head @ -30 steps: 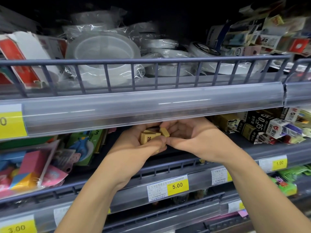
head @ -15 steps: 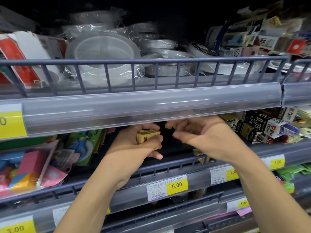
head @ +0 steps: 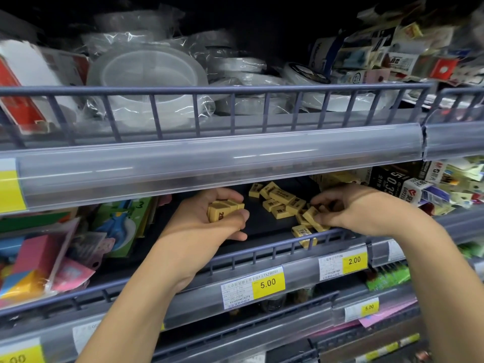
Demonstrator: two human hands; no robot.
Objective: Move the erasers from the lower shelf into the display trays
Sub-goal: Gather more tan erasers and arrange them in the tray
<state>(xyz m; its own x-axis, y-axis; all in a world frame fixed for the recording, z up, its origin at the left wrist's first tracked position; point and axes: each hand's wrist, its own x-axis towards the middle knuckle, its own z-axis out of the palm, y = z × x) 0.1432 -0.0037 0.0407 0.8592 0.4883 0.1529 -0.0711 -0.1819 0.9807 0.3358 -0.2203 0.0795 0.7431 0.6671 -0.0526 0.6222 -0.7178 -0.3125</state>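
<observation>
Since the earlier frame the right hand (head: pixel 366 208) has been moving away from the left and down to the loose erasers (head: pixel 281 203) lying on the dark shelf floor (head: pixel 264 226), while the left hand (head: pixel 207 226) has been staying where it was. The left hand's fingers are curling around a small stack of yellow erasers (head: pixel 224 209), thumb pressing on the front face. The right hand's fingertips (head: pixel 318 218) are pinching one tilted eraser (head: pixel 310 214) at the right edge of the scattered pile; how firmly it is gripping is hard to tell, since the fingers are partly hiding it. More erasers are lying just behind the wire front rail (head: pixel 262 248), one of them (head: pixel 301 231) touching it. Price labels reading 5.00 (head: pixel 267 284) and 2.00 (head: pixel 355 260) are sitting on the strip below. Packs of clear tape rolls (head: pixel 146 82) are filling the shelf above, and colourful packets (head: pixel 123 226) are standing to the left of the left hand
</observation>
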